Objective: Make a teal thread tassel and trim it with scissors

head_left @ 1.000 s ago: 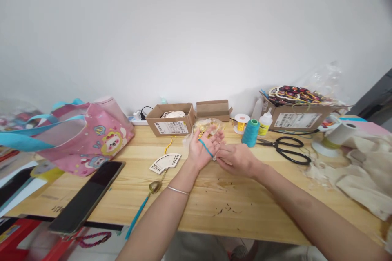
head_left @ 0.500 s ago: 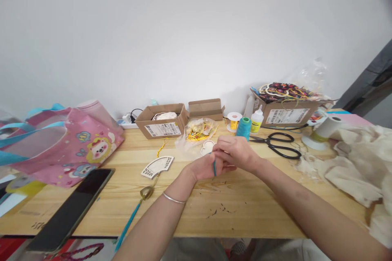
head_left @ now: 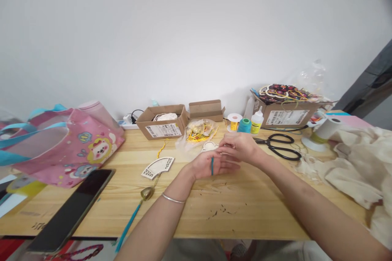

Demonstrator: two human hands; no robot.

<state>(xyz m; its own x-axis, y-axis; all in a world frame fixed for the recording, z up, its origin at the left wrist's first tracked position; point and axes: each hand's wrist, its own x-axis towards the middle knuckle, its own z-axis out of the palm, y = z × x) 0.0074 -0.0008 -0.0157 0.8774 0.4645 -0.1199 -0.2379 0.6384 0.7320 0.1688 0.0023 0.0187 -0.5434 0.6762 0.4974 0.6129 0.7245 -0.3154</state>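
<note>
My left hand point(head_left: 205, 166) is palm up over the table, fingers stretched out to the right. A loop of teal thread point(head_left: 212, 166) lies across its palm. My right hand point(head_left: 240, 147) is bent over the left fingers, its own fingers pinched on the thread, whose end there is too fine to see. Just behind the right hand stands the teal thread spool point(head_left: 244, 125), partly covered. A white flower-shaped frame point(head_left: 209, 146) shows behind the left hand. To the left lies a fan-shaped wooden piece point(head_left: 158, 167) with a brass bell point(head_left: 147, 193) and a teal tassel point(head_left: 130, 225).
Black scissors point(head_left: 280, 146), a glue bottle point(head_left: 257, 120) and a yellow thread spool point(head_left: 234, 120) are behind and right. Cardboard boxes point(head_left: 162, 129) line the wall. A phone point(head_left: 72, 210) and pink bag point(head_left: 73, 142) lie left; beige cloth point(head_left: 355, 167) is at right.
My right hand has shifted slightly right, uncovering more of the left palm and fingers. The left fingers are straighter now, with the teal loop still across the palm.
</note>
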